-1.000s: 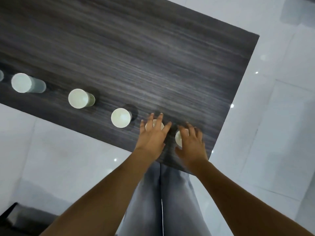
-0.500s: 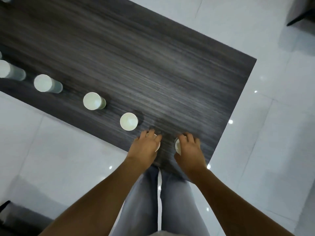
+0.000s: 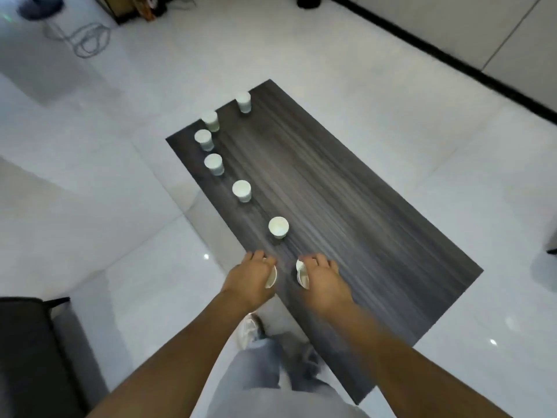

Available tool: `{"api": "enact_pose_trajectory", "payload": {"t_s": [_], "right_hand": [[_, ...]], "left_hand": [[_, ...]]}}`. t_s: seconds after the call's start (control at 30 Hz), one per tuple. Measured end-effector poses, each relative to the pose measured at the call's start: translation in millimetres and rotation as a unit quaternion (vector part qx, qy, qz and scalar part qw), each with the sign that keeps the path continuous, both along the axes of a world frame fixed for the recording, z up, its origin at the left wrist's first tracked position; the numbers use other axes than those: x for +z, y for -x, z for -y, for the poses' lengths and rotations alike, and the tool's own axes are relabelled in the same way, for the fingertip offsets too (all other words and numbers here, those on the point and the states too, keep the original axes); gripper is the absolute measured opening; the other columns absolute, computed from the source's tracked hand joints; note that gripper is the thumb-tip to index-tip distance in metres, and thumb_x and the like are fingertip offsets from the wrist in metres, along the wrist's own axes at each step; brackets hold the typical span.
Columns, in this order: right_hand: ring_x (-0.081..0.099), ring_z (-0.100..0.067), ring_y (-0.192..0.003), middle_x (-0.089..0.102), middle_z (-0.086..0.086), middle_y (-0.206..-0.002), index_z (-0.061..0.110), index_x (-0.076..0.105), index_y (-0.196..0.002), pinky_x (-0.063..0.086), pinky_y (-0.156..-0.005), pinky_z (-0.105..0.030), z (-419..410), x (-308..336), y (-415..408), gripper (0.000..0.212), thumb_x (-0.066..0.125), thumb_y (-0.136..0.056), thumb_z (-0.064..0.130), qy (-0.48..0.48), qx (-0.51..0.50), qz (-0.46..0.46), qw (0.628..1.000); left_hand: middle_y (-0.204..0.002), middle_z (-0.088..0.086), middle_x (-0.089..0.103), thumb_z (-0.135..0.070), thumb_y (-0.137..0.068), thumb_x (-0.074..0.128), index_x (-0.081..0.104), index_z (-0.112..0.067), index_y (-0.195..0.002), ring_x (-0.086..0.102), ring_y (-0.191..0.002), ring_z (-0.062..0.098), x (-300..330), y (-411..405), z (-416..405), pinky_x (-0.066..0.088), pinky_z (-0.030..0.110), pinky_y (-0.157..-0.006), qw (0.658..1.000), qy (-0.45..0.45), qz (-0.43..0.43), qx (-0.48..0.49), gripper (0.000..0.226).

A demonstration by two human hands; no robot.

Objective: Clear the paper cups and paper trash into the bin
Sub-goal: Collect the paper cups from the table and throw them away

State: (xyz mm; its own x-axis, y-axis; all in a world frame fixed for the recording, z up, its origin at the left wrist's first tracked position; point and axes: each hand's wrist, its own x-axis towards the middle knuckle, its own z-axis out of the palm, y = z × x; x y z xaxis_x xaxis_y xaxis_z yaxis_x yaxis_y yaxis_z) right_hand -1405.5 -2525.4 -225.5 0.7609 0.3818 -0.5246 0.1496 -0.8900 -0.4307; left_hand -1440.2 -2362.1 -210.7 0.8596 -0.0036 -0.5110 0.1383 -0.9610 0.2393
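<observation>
Compared with half a second ago, much more of the room is seen: the whole dark wood-grain table now lies in view, and the hands are seen near its closest long edge, whereas before only one end of the table filled the frame. Both hands were already closed around cups then, and they are still closed around them now.

The left hand is curled over a white paper cup, of which only a sliver of rim is seen beside the fingers. The right hand is curled around a second paper cup, its rim showing at the thumb side. Both cups are held at the table's near edge; whether they are lifted off the surface cannot be told.

Seven cups are counted in all: two held, and five standing upright on the table. Beyond the hands, the nearest standing cup is found first, then a fourth cup, a fifth cup, a sixth cup and the farthest pair's last, a seventh cup, near the table's far corner. One more cup is seen between those last two, so eight are counted.

Left of the table, a dark seat is seen. Beyond the table, a coiled cable lies on the white tiled floor.
</observation>
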Motion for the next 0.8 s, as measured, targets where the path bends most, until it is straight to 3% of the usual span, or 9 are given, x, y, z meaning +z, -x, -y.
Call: {"api": "enact_pose_trajectory", "payload": {"t_s": [0.3, 0.47, 0.8], "right_hand": [[0.035, -0.027, -0.129, 0.036, -0.002, -0.144, 0.023, 0.037, -0.143, 0.038, -0.104, -0.038, -212.2, 62.6, -32.3, 0.062, 0.064, -0.087, 0.020, -0.040, 0.132, 0.052, 0.989], [0.034, -0.029, -0.128, 0.035, -0.004, -0.143, 0.021, 0.035, -0.142, 0.041, -0.101, -0.038, -325.6, 71.1, -44.6, 0.065, 0.065, -0.085, 0.019, -0.053, 0.157, 0.053, 0.985], [0.034, -0.028, -0.127, 0.035, -0.003, -0.143, 0.022, 0.036, -0.142, 0.043, -0.098, -0.038, -468.2, 73.2, -109.7, 0.064, 0.064, -0.085, 0.020, -0.063, 0.146, 0.062, 0.985]], "left_hand": [[-0.135, 0.002, 0.043, -0.029, -0.085, 0.065, 0.043, -0.022, -0.134, 0.041, -0.123, 0.021, 61.1, 29.0, -189.7, 0.047, 0.030, -0.092, 0.987, -0.017, 0.079, 0.140, 0.054], [-0.125, 0.002, 0.043, -0.028, -0.083, 0.066, 0.046, -0.023, -0.129, 0.040, -0.117, 0.021, 77.5, 27.5, -307.8, 0.050, 0.033, -0.081, 0.982, -0.033, 0.099, 0.157, 0.050], [-0.124, 0.003, 0.043, -0.028, -0.083, 0.065, 0.045, -0.022, -0.129, 0.040, -0.116, 0.022, 82.2, -42.7, -468.3, 0.051, 0.040, -0.086, 0.986, -0.023, 0.083, 0.146, 0.051]]}}
